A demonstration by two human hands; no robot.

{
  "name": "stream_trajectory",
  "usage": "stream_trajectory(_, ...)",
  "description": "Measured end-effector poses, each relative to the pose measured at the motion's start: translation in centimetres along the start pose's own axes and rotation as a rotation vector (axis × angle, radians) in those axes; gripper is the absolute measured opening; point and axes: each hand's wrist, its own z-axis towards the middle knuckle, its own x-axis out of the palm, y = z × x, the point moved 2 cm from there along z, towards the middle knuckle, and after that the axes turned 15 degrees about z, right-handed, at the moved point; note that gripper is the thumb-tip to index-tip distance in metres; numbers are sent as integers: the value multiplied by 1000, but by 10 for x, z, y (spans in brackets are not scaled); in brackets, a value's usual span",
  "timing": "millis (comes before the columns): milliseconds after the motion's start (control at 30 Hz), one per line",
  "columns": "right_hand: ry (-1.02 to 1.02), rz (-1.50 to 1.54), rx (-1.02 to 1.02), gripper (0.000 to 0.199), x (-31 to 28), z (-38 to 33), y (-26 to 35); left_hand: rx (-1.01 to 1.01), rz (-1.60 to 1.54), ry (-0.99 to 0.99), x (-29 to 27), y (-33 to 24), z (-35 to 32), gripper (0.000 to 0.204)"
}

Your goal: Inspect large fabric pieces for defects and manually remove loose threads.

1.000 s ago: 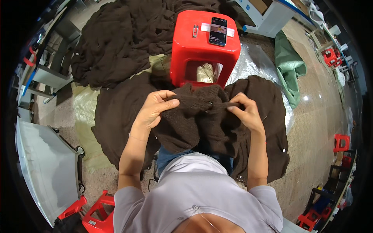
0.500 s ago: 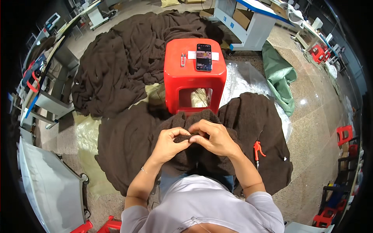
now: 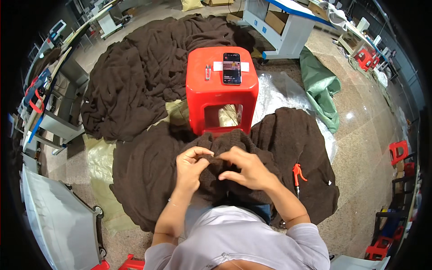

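Dark brown fuzzy knitted fabric lies bunched over my lap, spreading out to both sides. My left hand pinches a small fold of it between thumb and fingers. Just to the right, my right hand has its thumb and index finger spread apart. The index fingertip is close to the pinched fold; whether it touches I cannot tell. On the fabric by my right forearm rests a red air blow gun. A red plastic stool stands in front of me, carrying a phone and small thread snips.
A large heap of brown fabric covers the floor behind and left of the stool. Clear plastic sheeting and a green sheet lie to the right. A white wheeled panel is at left; a workbench stands at the back.
My right thumb has come away from the fold, widening the gap to the index finger. My left hand keeps its pinch and has turned slightly more upright. The view has shifted a little.
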Motion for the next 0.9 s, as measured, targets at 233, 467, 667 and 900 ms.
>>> stream_trajectory(233, 97, 32, 311, 31, -42, -36, -48, -286, -225, 210, -38, 2, 10, 10)
stream_trajectory(467, -191, -14, 315, 36, -54, -53, -63, -210, -207, 176, -38, 5, 10, 11)
stream_trajectory(667, -606, 189, 186, 26, -60, -55, -37, -181, -185, 126, -25, 5, 7, 10)
stream_trajectory(900, -353, -178, -319, 36, 2, -21, 21, -172, -206, 169, 18, -1, -2, 10)
